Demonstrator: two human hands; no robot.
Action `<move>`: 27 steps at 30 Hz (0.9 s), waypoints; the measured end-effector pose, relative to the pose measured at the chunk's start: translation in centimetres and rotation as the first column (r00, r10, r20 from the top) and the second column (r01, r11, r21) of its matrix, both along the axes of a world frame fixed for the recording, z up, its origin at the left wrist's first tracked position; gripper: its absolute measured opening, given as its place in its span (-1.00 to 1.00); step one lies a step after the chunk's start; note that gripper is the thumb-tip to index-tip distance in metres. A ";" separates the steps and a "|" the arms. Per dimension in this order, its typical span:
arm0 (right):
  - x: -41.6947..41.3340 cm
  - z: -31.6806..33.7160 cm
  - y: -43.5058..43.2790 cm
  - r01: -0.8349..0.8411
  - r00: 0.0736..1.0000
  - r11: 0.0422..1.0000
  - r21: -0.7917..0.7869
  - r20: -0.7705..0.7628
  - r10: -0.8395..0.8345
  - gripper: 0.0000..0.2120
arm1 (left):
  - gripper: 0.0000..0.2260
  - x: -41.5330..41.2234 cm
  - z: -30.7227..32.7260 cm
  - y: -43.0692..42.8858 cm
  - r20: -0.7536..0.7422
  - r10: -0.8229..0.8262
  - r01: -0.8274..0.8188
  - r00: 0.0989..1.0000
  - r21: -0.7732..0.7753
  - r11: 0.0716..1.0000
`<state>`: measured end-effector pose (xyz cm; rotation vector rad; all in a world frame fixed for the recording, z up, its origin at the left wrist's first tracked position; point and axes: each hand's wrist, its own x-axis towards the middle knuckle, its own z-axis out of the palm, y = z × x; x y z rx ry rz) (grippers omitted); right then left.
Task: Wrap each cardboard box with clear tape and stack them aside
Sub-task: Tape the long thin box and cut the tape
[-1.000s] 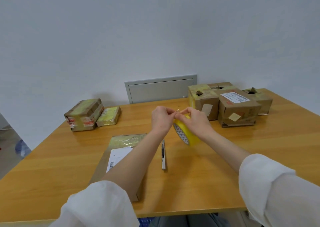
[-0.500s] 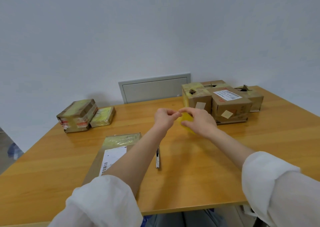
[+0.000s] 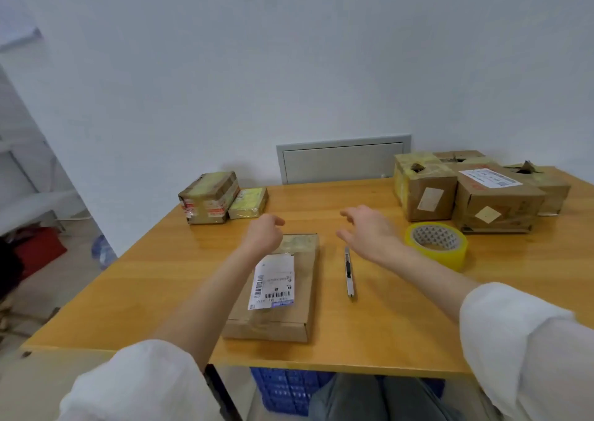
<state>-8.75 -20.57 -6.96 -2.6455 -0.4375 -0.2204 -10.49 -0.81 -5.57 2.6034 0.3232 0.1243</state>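
A flat cardboard box (image 3: 289,305) with a white shipping label lies in front of me on the wooden table (image 3: 160,279). My left hand (image 3: 265,232) hovers over the box's far end, fingers loosely curled, holding nothing. My right hand (image 3: 366,231) floats to the right of the box with spread, relaxed fingers, empty. The yellowish tape roll (image 3: 437,245) lies flat on the table just right of my right hand. A utility knife (image 3: 348,271) lies between the box and the roll.
Two taped boxes (image 3: 210,197) sit at the table's far left. Several brown boxes (image 3: 475,192) cluster at the far right. A grey wall panel (image 3: 344,158) is behind the table. A blue crate (image 3: 286,391) stands under the table near my knees.
Both hands held the tape roll and picked at its end; now the roll lies on the table and both hands have come apart, empty. The view has shifted down and left.
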 end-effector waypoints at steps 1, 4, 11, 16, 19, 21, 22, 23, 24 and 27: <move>-0.2 -0.2 1.8 -0.042 0.996 0.997 0.059 -0.077 0.047 -0.52 | -0.62 -0.6 -0.3 0.7 -0.030 0.018 -0.017 0.999 0.017 1.000; -0.6 -1.9 6.1 -0.074 0.966 0.992 0.100 -0.242 0.096 -0.47 | -0.63 -1.9 -1.1 2.1 -0.098 0.054 -0.053 0.994 0.016 0.998; 1.2 -5.3 9.3 0.088 0.896 0.954 0.286 -0.441 0.049 -0.32 | -0.79 -2.2 -2.6 2.7 -0.177 0.110 -0.164 0.978 -0.330 0.930; 3.4 -5.7 8.3 0.288 0.834 0.782 0.552 -0.546 0.080 -0.52 | -0.63 -0.9 -2.5 2.6 -0.213 0.143 -0.231 0.966 -0.480 0.846; 3.5 -4.5 8.2 0.374 0.809 0.642 0.669 -0.574 0.128 -0.64 | -0.62 0.1 -2.4 2.5 -0.150 0.185 -0.238 0.971 -0.564 0.791; 4.2 -3.6 8.0 0.374 0.825 0.542 0.753 -0.537 0.176 -0.64 | -0.59 1.1 -2.1 2.2 -0.064 0.225 -0.215 0.972 -0.628 0.748; 4.7 -3.2 7.9 0.364 0.835 0.513 0.777 -0.516 0.188 -0.64 | -0.56 1.6 -2.0 2.2 -0.031 0.248 -0.209 0.968 -0.648 0.732; 4.9 -2.8 7.7 0.361 0.841 0.500 0.788 -0.506 0.190 -0.64 | -0.53 1.9 -1.6 1.9 -0.004 0.260 -0.198 0.966 -0.660 0.725; 5.1 -2.3 7.6 0.355 0.851 0.483 0.800 -0.491 0.187 -0.64 | -0.51 2.2 -1.3 1.5 0.020 0.268 -0.184 0.963 -0.677 0.712; 6.0 -1.4 6.7 0.358 0.862 0.449 0.819 -0.474 0.176 -0.63 | -0.49 2.6 -1.0 0.5 0.068 0.284 -0.153 0.956 -0.710 0.687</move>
